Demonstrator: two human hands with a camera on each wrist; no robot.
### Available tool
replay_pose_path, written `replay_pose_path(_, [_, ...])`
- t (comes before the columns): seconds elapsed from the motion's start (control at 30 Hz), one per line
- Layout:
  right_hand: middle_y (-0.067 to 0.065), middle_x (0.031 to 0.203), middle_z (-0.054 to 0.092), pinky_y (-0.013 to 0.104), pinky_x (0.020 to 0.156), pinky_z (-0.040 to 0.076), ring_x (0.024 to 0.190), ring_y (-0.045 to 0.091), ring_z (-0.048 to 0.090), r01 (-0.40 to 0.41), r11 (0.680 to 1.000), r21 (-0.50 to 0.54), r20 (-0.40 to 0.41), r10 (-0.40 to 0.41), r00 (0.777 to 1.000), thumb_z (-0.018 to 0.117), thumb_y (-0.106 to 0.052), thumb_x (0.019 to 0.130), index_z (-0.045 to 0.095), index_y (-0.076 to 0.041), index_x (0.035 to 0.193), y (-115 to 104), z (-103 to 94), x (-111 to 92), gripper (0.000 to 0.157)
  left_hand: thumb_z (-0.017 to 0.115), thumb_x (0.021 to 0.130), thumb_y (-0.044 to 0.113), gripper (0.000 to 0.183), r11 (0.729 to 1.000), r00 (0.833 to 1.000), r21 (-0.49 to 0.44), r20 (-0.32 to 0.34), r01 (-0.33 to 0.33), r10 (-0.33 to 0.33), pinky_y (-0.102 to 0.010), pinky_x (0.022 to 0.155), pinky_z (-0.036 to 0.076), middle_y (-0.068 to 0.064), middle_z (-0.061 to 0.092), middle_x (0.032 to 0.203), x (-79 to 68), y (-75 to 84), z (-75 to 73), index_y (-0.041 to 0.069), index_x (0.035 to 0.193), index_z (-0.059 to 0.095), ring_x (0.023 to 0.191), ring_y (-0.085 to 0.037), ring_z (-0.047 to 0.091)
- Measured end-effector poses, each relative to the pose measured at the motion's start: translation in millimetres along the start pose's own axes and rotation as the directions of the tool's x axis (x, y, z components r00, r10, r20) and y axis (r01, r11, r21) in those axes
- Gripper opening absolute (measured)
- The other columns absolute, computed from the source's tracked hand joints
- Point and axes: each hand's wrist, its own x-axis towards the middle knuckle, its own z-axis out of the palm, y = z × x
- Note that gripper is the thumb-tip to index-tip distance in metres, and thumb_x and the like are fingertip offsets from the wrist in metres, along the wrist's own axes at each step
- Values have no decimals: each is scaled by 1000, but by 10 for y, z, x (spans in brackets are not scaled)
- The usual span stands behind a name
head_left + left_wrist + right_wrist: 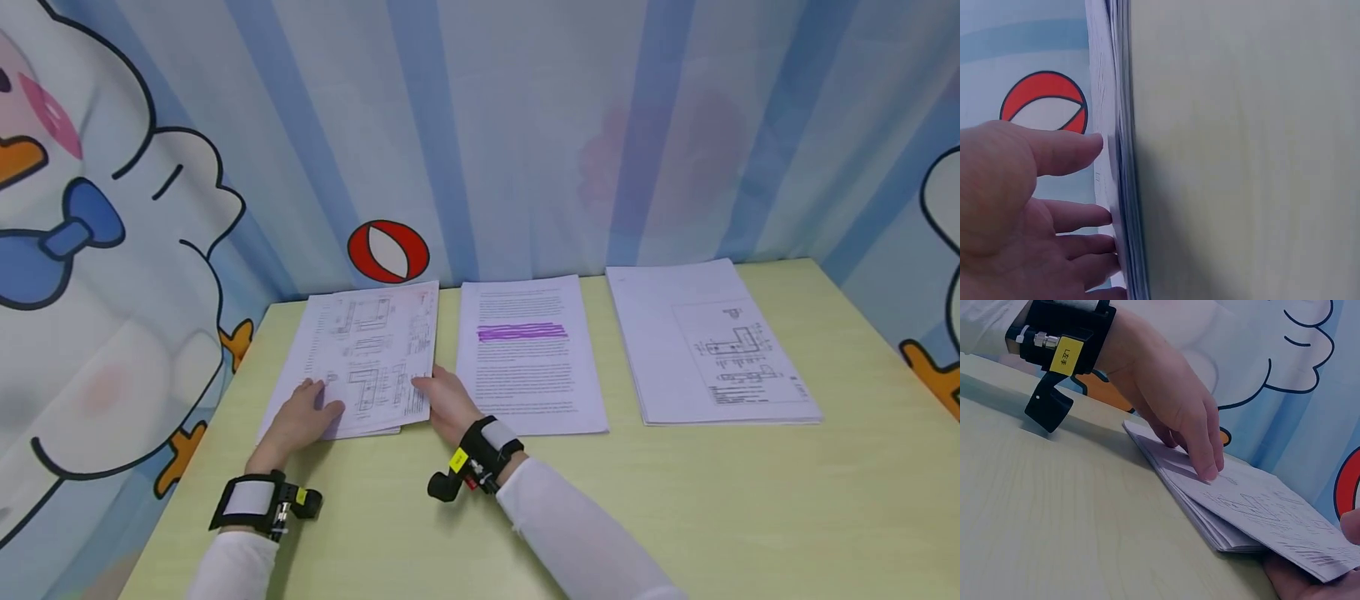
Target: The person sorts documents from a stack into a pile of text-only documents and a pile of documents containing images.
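Note:
On the left of the table lies a paper stack (288, 400) topped by a sheet of drawings (390, 342), set askew so that it juts out to the right. My left hand (300, 417) rests on the lower left of this sheet, fingertips and thumb touching its face. With my right hand (450, 408) I pinch the sheet's lower right edge, thumb on top. Fingers (1285, 575) go under the raised corner in the right wrist view. The left wrist view shows the stack's edge (1129, 187) beside my left thumb and fingers.
A text stack (525, 367) with purple highlighter strokes lies in the middle, close by my right hand. Another stack (675, 333) with a drawing lies to the right. Behind the table (570, 508) hangs a striped cartoon curtain (510, 150).

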Motion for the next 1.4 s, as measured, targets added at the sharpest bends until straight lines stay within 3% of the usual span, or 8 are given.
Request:
replay_pose_path(0.3, [10, 130, 50, 36, 91, 41, 112, 20, 49, 40, 998, -45, -141, -46, 989, 36, 8, 83, 34, -9, 139, 43, -77, -42, 59, 41, 94, 36, 67, 998, 1000, -58, 6, 5, -5, -58, 106, 15, -31, 12, 147, -5, 159, 89, -7, 140, 19, 132, -47, 9])
replay_pose_path(0.6, [6, 131, 50, 39, 94, 41, 113, 18, 48, 128, 990, 52, -115, -121, 986, 37, 6, 86, 37, -14, 137, -157, -195, -178, 55, 36, 94, 50, 77, 945, 990, -317, -87, 80, -113, -52, 110, 11, -21, 5, 151, 76, 269, 105, 5, 145, -2, 136, -36, 4])
replay_pose_path(0.7, [5, 131, 49, 41, 96, 39, 115, 19, 47, 136, 988, 71, -71, -131, 989, 37, 4, 89, 35, -17, 138, -261, -269, -242, 54, 39, 92, 53, 78, 882, 982, -464, -117, 80, -150, -52, 110, 13, -16, 10, 152, 96, 352, 113, 10, 147, 2, 137, -32, 8])
replay_pose_path(0.8, [5, 133, 47, 41, 97, 39, 116, 20, 47, 144, 988, 50, -35, -142, 989, 36, 1, 91, 32, -18, 140, -366, -355, -313, 53, 42, 90, 56, 74, 776, 980, -626, -102, 71, -172, -48, 108, 22, -12, 27, 147, 96, 453, 119, 15, 146, 16, 131, -27, 25])
replay_pose_path(0.9, [5, 133, 46, 40, 97, 39, 117, 20, 47, 154, 988, 8, -26, -153, 988, 36, 0, 92, 31, -19, 140, -457, -458, -384, 52, 45, 91, 51, 62, 656, 992, -754, -59, 29, -112, -40, 99, 34, -7, 42, 137, 68, 554, 124, 19, 143, 28, 119, -22, 40])
replay_pose_path(1.0, [4, 132, 47, 39, 96, 40, 116, 20, 48, 167, 985, -49, -40, -169, 985, 36, -2, 92, 32, -20, 140, -549, -579, -463, 51, 46, 94, 40, 49, 572, 998, -819, -55, -45, -1, -29, 87, 43, -5, 49, 129, 26, 669, 144, 22, 138, 36, 110, -19, 49])
replay_pose_path(1.2, [2, 128, 51, 38, 93, 42, 112, 20, 51, 173, 974, -147, -88, -187, 978, 39, -7, 94, 36, -23, 137, -772, -851, -656, 45, 41, 98, 26, 41, 508, 965, -827, -146, -240, 218, -26, 81, 49, -9, 49, 130, -8, 959, 253, 23, 138, 35, 110, -21, 53])
replay_pose_path(1.4, [9, 116, 59, 34, 79, 50, 100, 23, 59, 158, 921, -357, -155, -225, 962, 47, -17, 94, 44, -18, 131, -1014, -1152, -850, 36, 40, 98, 26, 39, 507, 922, -789, -189, -348, 339, -31, 82, 50, -8, 50, 128, 10, 1263, 391, 27, 137, 35, 106, -22, 55])
